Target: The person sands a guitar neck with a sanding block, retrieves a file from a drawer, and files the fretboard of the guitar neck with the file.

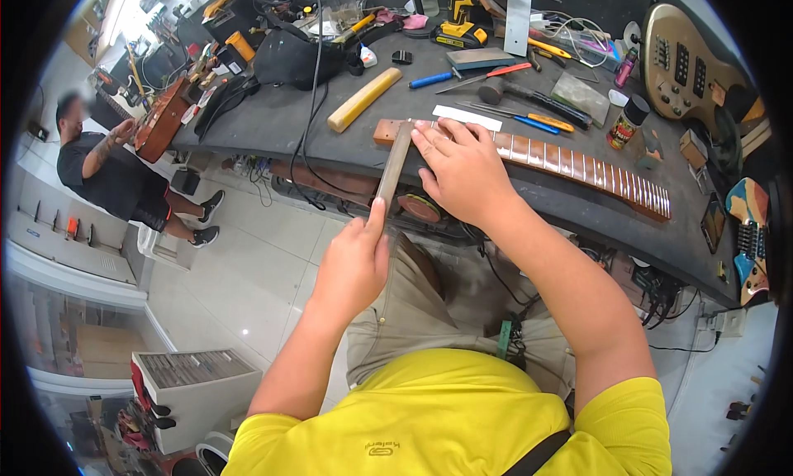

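Observation:
My left hand is closed round the lower end of a long flat file, its index finger laid along the tool. The file's far end lies over the left end of a guitar neck with a dark fretboard and metal frets. My right hand grips the neck near that same end, fingers over the top and thumb at the near side. Its index fingertip is beside the file's tip; whether they touch, I cannot tell. The neck lies along the front of the dark workbench, fretboard up.
Behind the neck lie a yellow block, a hammer, a blue marker and a spray can. A cordless drill stands farther back. A guitar body leans at right. Another person works at far left.

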{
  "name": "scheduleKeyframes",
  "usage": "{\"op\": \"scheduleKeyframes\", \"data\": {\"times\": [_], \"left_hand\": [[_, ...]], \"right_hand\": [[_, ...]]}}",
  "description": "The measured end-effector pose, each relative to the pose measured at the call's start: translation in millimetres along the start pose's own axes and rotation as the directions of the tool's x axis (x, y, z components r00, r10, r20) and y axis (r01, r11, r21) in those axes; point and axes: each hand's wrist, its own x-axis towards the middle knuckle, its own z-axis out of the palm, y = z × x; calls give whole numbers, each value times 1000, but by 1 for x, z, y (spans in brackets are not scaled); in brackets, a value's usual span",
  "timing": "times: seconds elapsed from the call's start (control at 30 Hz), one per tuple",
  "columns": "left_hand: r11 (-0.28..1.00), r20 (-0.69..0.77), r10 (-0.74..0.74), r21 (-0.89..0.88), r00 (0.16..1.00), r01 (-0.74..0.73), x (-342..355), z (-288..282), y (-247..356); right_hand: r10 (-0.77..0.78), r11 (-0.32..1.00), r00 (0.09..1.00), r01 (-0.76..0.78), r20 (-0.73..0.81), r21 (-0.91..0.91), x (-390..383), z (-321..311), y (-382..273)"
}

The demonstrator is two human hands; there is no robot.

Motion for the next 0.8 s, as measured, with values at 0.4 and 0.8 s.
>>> {"op": "scheduleKeyframes", "data": {"times": [0.4, 0.8], "left_hand": [[993, -54, 43, -106, 998, -49, 9, 4, -7], [993, -55, 54, -100, 997, -59, 34, 0, 0]], "right_hand": [[11, 1000, 999, -10, -40, 12, 2, -4, -1], [0, 1000, 998, 1, -58, 25, 4, -8, -5]]}}
